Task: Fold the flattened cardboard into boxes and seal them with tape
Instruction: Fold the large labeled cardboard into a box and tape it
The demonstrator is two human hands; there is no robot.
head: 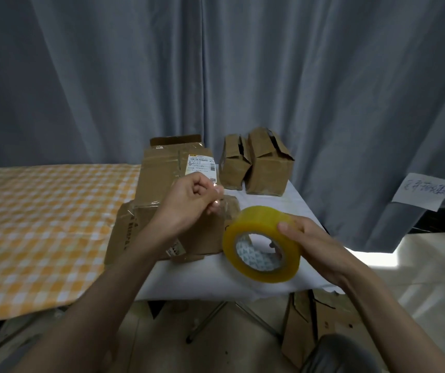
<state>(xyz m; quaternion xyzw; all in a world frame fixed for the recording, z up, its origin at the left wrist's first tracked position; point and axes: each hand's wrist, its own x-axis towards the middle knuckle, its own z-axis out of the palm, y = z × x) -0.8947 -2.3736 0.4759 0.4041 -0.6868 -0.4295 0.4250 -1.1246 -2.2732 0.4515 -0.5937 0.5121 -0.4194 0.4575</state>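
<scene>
My right hand (313, 243) grips a big yellow tape roll (263, 243) above the white table's front edge. My left hand (189, 200) pinches the clear free end of the tape (220, 204), drawn out a short way from the roll. Under my left hand lies a cardboard box (146, 232) with tape on its top. Behind it sits a larger box with a shipping label (162, 168). Two folded boxes (256, 165) stand upright at the table's back right.
A white-covered table (275, 203) stands next to an orange checked cloth surface (41, 224) on the left. Grey curtains (216, 63) hang behind, with a paper note (426, 191) pinned at right. Cardboard pieces (302, 327) stand on the floor under the table.
</scene>
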